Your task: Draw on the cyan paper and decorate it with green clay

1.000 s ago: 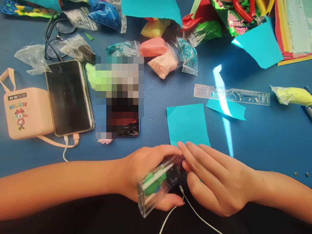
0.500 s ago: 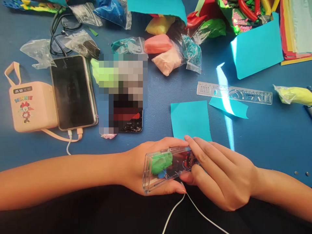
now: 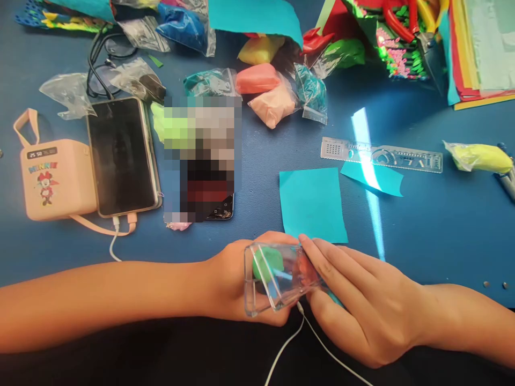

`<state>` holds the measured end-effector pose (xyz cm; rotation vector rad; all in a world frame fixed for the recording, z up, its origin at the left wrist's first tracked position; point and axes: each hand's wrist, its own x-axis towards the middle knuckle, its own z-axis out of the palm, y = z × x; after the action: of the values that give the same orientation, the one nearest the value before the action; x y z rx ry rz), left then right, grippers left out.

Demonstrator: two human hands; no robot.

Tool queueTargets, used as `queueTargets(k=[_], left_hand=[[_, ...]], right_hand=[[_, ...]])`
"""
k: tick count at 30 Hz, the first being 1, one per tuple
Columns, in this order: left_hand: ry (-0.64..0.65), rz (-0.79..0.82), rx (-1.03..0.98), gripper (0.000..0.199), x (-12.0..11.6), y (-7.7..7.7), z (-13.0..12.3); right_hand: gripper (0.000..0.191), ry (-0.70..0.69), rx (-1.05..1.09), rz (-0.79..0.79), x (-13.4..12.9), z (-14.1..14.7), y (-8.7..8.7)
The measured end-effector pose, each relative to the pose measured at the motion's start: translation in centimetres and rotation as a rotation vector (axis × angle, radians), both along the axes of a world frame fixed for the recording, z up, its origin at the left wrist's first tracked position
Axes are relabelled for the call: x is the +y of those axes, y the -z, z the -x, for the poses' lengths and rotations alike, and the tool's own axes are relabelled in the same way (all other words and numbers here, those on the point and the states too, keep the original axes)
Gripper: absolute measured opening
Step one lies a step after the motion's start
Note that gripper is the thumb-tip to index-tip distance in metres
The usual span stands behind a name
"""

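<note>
A clear plastic case (image 3: 287,256) is held tilted between my two hands, near the table's front edge. Behind its transparent wall show a lump of green clay (image 3: 267,264), a blue piece and something red toward the right end. My left hand (image 3: 227,276) wraps round the case from behind, its fingers partly hidden. Over the right end lies my right hand (image 3: 370,305), fingers together on top and thumb below, gripping it. A bit of teal shows under the right thumb side. Just beyond is a square of teal paper (image 3: 314,206).
Left are a pink power bank (image 3: 60,182), a dark phone (image 3: 123,161) and another partly blurred phone (image 3: 223,210). Bagged clay (image 3: 273,104) lies at the back. A clear ruler (image 3: 382,155), yellow clay (image 3: 478,157) and pliers (image 3: 414,27) are right. White cord (image 3: 281,348) crosses my lap.
The case has turned in my hands, so its left end faces more toward me. My right hand has shifted slightly down and its fingers lie flatter. The view has moved a little.
</note>
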<state>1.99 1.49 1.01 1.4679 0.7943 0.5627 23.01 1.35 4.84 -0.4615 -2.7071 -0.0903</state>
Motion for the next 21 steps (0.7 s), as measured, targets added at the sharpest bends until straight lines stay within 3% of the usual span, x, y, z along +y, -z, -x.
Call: queueTargets(k=[3, 5, 9, 13, 18, 21], left_hand=[[0.115, -0.226, -0.095, 0.020, 0.6, -0.2, 0.0], [0.121, -0.233, -0.189, 0.031, 0.8, -0.2, 0.2], [0.061, 0.160, -0.287, 0.043, 0.4, -0.3, 0.3], [0.066, 0.516, -0.238, 0.025, 0.4, -0.8, 0.2], [0.012, 0.608, -0.211, 0.022, 0.5, -0.9, 0.0], [0.021, 0.587, -0.173, 0.020, 0.3, -0.8, 0.0]], right_hand=[[0.018, 0.028, 0.041, -0.007, 0.0, -0.3, -0.1], [0.018, 0.056, 0.062, 0.060, 0.4, -0.8, -0.3], [0.030, 0.167, 0.044, 0.327, 1.9, -1.7, -0.6], [0.037, 0.196, 0.029, 0.258, 2.8, -2.3, -0.3], [0.041, 0.227, 0.092, 0.176, 2.6, -2.6, -0.7], [0.027, 0.208, 0.106, 0.072, 2.4, -2.4, -1.2]])
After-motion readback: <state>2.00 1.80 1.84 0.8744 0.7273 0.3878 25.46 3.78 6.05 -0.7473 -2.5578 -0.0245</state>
